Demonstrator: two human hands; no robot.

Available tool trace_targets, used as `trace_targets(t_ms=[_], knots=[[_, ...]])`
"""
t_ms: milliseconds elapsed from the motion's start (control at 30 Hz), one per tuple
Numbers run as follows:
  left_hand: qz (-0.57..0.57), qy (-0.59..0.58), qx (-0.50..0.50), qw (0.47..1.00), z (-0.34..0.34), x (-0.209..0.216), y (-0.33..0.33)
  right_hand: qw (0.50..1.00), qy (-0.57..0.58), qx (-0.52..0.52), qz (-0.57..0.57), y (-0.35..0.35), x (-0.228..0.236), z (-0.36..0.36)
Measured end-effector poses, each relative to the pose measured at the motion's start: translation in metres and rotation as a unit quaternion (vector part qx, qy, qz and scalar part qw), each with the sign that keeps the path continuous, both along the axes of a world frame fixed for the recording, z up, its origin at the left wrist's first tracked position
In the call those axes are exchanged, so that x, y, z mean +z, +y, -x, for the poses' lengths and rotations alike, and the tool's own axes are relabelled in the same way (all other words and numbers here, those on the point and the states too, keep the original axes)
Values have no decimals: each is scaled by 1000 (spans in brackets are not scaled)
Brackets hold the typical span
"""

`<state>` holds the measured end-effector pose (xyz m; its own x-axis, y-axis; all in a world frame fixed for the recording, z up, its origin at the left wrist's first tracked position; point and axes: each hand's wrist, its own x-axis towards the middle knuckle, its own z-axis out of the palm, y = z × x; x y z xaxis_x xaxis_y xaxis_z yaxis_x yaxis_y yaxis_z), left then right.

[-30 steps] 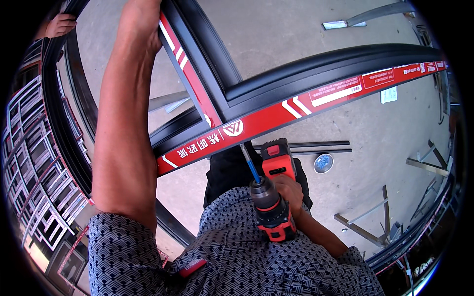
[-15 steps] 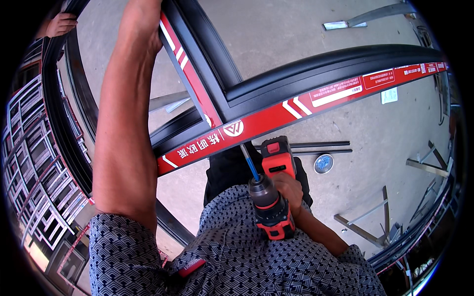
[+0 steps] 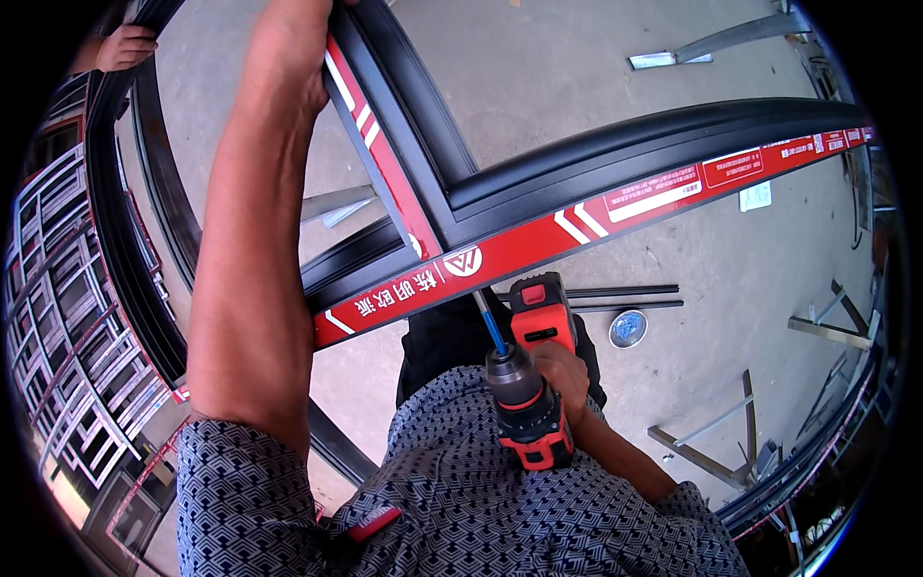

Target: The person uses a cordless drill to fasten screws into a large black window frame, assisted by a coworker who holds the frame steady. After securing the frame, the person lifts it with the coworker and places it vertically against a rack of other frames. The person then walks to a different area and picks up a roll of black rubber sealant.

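My right hand [image 3: 565, 373] is wrapped round the grip of a red and black cordless drill [image 3: 524, 409]. Its long bit with a blue sleeve [image 3: 494, 327] points away from me, and the tip reaches the near edge of a black metal frame [image 3: 567, 168]. Red printed protective film [image 3: 529, 248] covers the frame's near face and one side of the bar that meets it. My left hand [image 3: 306, 34] grips that bar at the top edge of the view, where most of its fingers are cut off. Whether the tip has entered the metal is hidden.
A metal bowl of small blue pieces [image 3: 628, 329] sits on the floor beside two thin black bars [image 3: 625, 298]. Angled metal pieces [image 3: 716, 457] lie at right. Another person's hand [image 3: 127, 48] holds a dark profile at far left, near a stack of frames [image 3: 72, 327].
The frame and my left arm appear slightly farther right and lower. The drill has hardly moved, with its tip still at the frame's near edge.
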<state>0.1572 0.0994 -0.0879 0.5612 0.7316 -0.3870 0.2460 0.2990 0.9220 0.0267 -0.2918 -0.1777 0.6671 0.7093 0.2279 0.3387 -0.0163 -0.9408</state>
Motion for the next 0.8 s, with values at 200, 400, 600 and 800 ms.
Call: trace_targets(t_ms=[200, 400, 600, 800], knots=[[30, 6, -6, 1000, -2, 2, -2, 1000, -13, -6, 3, -1, 1, -1], [25, 7, -10, 1000, 0, -1, -1, 999, -28, -13, 10, -1, 1, -1], [9, 1, -30, 1000, 0, 0, -3, 996, -65, 1, 57, -8, 5, -4], [6, 13, -37, 999, -4, 4, -12, 984, -157, -45, 69, -6, 16, -14]])
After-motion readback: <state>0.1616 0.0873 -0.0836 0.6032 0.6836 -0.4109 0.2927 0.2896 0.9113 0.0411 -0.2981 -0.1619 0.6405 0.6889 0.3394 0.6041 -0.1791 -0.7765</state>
